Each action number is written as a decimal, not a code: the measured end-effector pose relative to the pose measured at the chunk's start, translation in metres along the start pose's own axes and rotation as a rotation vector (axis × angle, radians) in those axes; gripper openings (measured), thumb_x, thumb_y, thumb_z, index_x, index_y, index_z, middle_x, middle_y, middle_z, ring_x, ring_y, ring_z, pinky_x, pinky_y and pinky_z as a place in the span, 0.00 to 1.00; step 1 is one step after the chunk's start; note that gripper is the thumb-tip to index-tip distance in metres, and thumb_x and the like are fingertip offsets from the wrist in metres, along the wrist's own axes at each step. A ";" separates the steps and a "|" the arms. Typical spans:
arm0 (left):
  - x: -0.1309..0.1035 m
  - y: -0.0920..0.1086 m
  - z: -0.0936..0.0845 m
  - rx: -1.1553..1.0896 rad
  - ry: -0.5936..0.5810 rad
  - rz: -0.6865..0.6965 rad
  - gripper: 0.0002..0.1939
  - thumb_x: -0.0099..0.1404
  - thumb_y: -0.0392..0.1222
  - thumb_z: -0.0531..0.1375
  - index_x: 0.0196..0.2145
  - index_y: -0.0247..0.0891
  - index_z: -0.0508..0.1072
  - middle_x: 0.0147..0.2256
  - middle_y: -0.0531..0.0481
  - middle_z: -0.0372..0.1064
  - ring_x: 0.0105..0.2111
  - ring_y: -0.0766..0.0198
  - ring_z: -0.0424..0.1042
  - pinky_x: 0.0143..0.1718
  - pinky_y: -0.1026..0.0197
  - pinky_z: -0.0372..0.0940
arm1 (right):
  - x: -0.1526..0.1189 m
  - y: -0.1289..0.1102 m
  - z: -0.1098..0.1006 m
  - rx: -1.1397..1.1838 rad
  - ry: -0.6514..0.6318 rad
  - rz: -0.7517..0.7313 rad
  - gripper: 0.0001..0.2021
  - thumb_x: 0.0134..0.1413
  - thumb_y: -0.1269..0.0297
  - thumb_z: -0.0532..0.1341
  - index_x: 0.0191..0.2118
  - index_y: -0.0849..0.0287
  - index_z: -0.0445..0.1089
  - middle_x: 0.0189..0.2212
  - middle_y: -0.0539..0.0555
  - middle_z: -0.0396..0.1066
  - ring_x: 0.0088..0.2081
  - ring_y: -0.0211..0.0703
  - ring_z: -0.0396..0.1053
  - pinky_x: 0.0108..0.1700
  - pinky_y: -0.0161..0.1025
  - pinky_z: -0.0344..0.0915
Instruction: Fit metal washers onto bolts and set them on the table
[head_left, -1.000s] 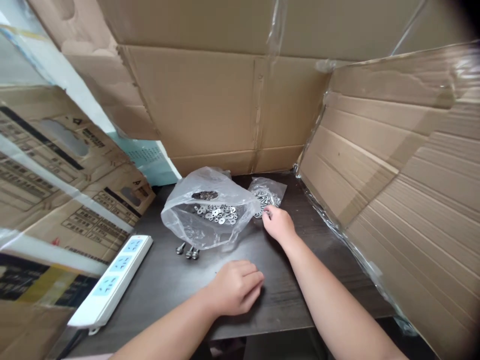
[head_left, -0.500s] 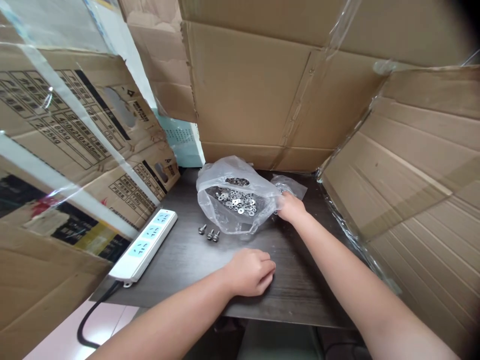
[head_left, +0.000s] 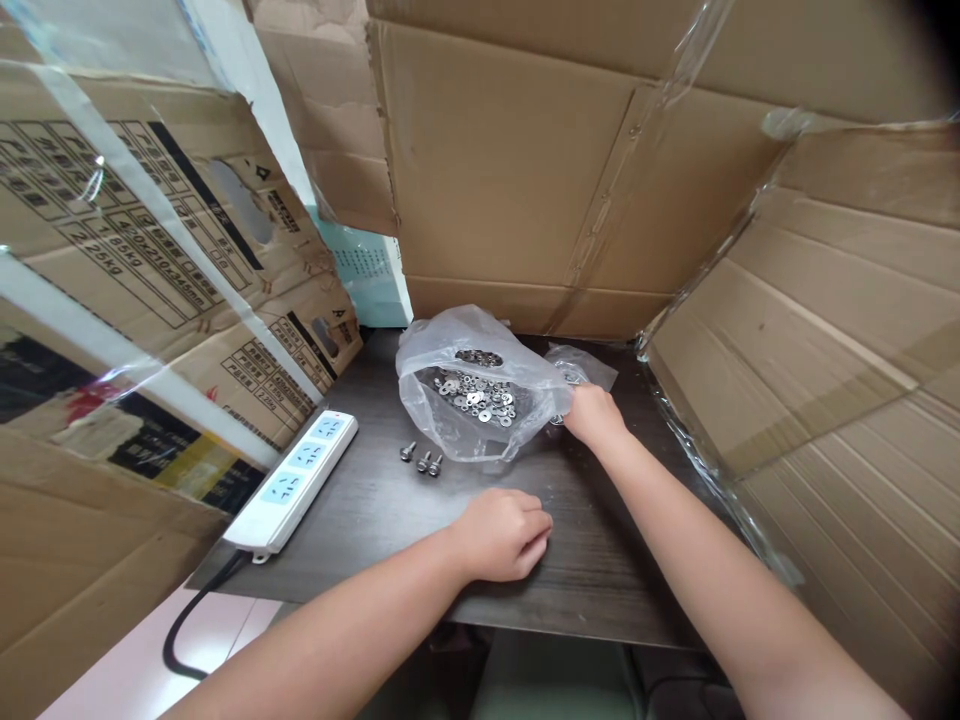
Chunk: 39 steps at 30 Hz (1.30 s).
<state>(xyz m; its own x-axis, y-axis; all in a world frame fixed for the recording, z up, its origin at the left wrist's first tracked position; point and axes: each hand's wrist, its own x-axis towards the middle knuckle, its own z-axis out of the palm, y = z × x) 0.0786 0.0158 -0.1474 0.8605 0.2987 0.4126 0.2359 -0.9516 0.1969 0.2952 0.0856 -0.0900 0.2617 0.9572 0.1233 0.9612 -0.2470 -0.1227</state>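
My left hand [head_left: 504, 535] rests on the dark tabletop near its front edge, fingers curled inward. Whatever it may hold is hidden. At the right side of a large clear plastic bag [head_left: 457, 440] is my right hand [head_left: 595, 415], with its fingertips out of sight, so I cannot tell its grip. Loose washers [head_left: 486, 398] lie inside that bag, showing through its mouth. A smaller clear bag [head_left: 592, 365] with metal pieces lies just beyond my right hand. Three screws fitted with washers [head_left: 424, 462] are grouped on the table left of my left hand.
A white power strip [head_left: 296, 485] lies along the table's left side, its black cable [head_left: 176, 630] hanging off the front. Cardboard walls [head_left: 510, 160] enclose the back and both sides. A pale green box [head_left: 367, 275] shows in the back left gap.
My right hand has shifted slightly right beside the large bag. My left hand remains curled in place on the table. The whole view has moved a little.
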 end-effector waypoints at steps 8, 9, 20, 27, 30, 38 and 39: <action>0.008 0.006 -0.002 -0.512 0.167 -0.510 0.13 0.63 0.42 0.52 0.32 0.36 0.76 0.28 0.51 0.70 0.29 0.75 0.66 0.33 0.69 0.60 | -0.057 0.016 -0.002 0.687 0.239 0.142 0.13 0.51 0.61 0.56 0.36 0.65 0.71 0.35 0.57 0.71 0.38 0.38 0.70 0.48 0.38 0.67; 0.010 0.007 -0.003 -0.611 0.201 -0.592 0.13 0.63 0.44 0.53 0.34 0.36 0.76 0.29 0.50 0.71 0.29 0.75 0.66 0.33 0.69 0.60 | -0.070 0.013 -0.001 0.970 0.171 0.225 0.15 0.49 0.58 0.60 0.38 0.65 0.71 0.33 0.57 0.71 0.35 0.38 0.71 0.45 0.39 0.69; 0.013 0.003 -0.010 -0.958 0.487 -0.705 0.15 0.59 0.49 0.60 0.37 0.35 0.78 0.33 0.47 0.67 0.30 0.76 0.65 0.28 0.73 0.62 | -0.142 -0.065 0.018 1.967 -0.183 0.325 0.16 0.35 0.64 0.71 0.32 0.67 0.69 0.31 0.54 0.71 0.33 0.35 0.72 0.40 0.38 0.73; 0.011 -0.004 -0.017 -0.684 0.615 -0.563 0.10 0.61 0.42 0.58 0.32 0.33 0.77 0.34 0.47 0.66 0.33 0.76 0.68 0.31 0.75 0.65 | -0.123 -0.045 0.010 1.640 -0.379 0.109 0.20 0.40 0.59 0.68 0.38 0.69 0.72 0.38 0.59 0.72 0.37 0.37 0.72 0.46 0.40 0.72; 0.008 -0.005 -0.022 -0.442 0.725 -0.400 0.08 0.62 0.33 0.56 0.35 0.33 0.75 0.35 0.48 0.68 0.34 0.78 0.68 0.36 0.75 0.65 | -0.100 -0.033 0.003 1.271 -0.257 -0.049 0.19 0.49 0.55 0.61 0.41 0.67 0.72 0.38 0.58 0.72 0.38 0.37 0.72 0.46 0.39 0.70; 0.000 -0.007 -0.028 -0.218 0.815 -0.146 0.17 0.55 0.21 0.57 0.43 0.30 0.70 0.33 0.47 0.69 0.34 0.76 0.66 0.36 0.72 0.64 | -0.025 -0.076 0.001 0.216 -0.167 -0.522 0.16 0.57 0.65 0.51 0.44 0.61 0.73 0.44 0.56 0.70 0.47 0.35 0.67 0.53 0.31 0.61; 0.000 -0.007 -0.028 -0.201 0.819 -0.129 0.18 0.55 0.21 0.58 0.43 0.29 0.69 0.33 0.46 0.69 0.34 0.75 0.66 0.36 0.72 0.64 | -0.017 -0.085 0.003 0.171 -0.194 -0.526 0.15 0.56 0.67 0.52 0.43 0.62 0.73 0.45 0.57 0.70 0.50 0.37 0.66 0.55 0.32 0.60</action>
<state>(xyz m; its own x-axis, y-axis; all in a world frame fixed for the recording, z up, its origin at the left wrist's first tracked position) 0.0647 0.0243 -0.1237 0.2160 0.4359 0.8737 0.1586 -0.8986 0.4091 0.2085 0.0908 -0.0843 -0.2832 0.9586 0.0305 0.9257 0.2815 -0.2528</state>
